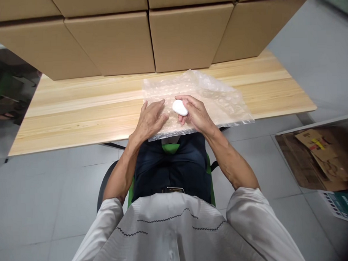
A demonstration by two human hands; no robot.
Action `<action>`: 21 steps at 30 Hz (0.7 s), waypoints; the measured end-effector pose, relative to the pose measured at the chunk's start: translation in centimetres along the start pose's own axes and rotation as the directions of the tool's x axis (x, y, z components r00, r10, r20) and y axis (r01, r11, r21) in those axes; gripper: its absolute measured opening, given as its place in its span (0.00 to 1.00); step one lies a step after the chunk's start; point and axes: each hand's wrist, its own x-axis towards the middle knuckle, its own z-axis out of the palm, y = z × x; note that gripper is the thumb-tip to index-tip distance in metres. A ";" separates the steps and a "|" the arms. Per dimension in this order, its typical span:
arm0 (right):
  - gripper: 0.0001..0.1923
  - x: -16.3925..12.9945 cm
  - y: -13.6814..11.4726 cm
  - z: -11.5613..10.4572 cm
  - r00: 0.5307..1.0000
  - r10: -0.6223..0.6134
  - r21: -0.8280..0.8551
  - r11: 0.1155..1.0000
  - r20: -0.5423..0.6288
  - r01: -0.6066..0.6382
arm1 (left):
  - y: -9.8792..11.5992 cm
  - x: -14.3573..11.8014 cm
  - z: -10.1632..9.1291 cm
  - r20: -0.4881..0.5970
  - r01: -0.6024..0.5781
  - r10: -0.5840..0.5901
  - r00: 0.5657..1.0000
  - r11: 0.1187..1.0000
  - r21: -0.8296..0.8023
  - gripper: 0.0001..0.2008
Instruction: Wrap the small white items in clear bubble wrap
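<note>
Cardboard boxes (pixel 171 39) back our counter (pixel 76 115), where our left hand (pixel 151 121) lies open, flattening bubble wrap (pixel 218 102) while our right hand (pixel 194 114) pinches a smooth white oval object (pixel 179 107) that might slip out.

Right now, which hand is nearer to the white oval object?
Right. The right hand holds the white oval object in its fingers above the bubble wrap. The left hand lies flat on the wrap just beside it, not touching.
</note>
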 end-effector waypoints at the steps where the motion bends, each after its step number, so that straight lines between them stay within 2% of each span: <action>1: 0.33 0.0 0.1 -0.2 1.000 0.013 0.007 1.000 -0.012 -0.013 | -0.3 -0.1 -0.2 0.003 0.013 -0.013 1.000 1.000 0.005 0.34; 5: 0.24 0.0 0.3 -0.7 0.991 0.130 -0.007 0.991 -0.038 -0.131 | -1.8 -0.9 -1.4 -0.033 0.067 -0.067 0.997 0.998 -0.001 0.34; 8: 0.25 0.0 0.0 -0.9 0.985 0.170 -0.073 0.982 -0.037 -0.173 | -2.6 -1.8 -2.7 -0.031 0.090 -0.089 0.996 0.996 0.002 0.32; 15: 0.24 0.9 -0.6 0.3 0.998 0.059 -0.235 0.970 -0.017 -0.062 | -1.9 -4.6 -4.1 0.124 0.034 -0.043 0.991 0.996 0.077 0.31; 21: 0.22 1.8 -0.7 2.0 1.000 -0.030 -0.422 0.906 -0.001 0.026 | -1.7 -6.0 -4.5 0.312 -0.045 0.018 0.950 0.996 0.079 0.33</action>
